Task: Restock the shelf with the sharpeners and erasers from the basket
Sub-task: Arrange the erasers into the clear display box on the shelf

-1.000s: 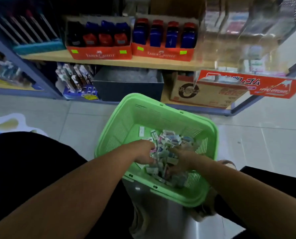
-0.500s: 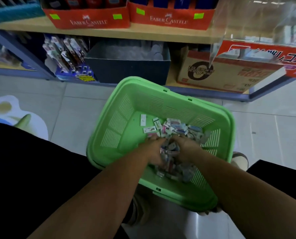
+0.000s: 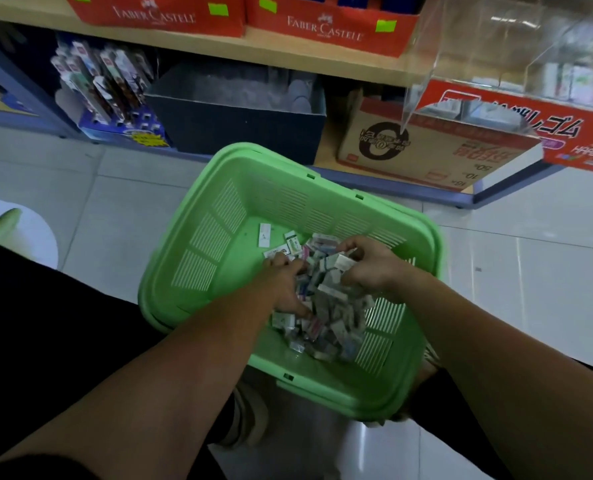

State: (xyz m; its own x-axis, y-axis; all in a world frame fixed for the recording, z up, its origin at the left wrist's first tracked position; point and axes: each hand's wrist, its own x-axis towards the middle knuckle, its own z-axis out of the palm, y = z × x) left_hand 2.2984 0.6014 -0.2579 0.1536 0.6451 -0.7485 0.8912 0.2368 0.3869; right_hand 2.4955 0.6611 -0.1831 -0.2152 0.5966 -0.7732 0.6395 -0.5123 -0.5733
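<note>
A green plastic basket (image 3: 219, 244) stands on the floor in front of me. A heap of small wrapped erasers (image 3: 329, 323) fills its right half. My left hand (image 3: 283, 285) is dug into the left side of the heap, fingers curled among the erasers. My right hand (image 3: 369, 265) sits on the heap's far right, fingers curled round a few erasers. One white eraser (image 3: 264, 234) lies apart on the basket's floor. The shelf (image 3: 253, 46) runs across the top, its wooden board carrying red boxes.
Two red Faber-Castell boxes (image 3: 170, 15) stand on the wooden shelf. Below are a pen display (image 3: 111, 95), a dark box (image 3: 236, 123) and a cardboard carton (image 3: 426, 150). A clear acrylic bin (image 3: 516, 50) with a red label hangs at upper right. Tiled floor surrounds the basket.
The view has tilted down and closer to the basket. Both hands have shifted within the heap, the right one rising to its far side with erasers in its fingers.
</note>
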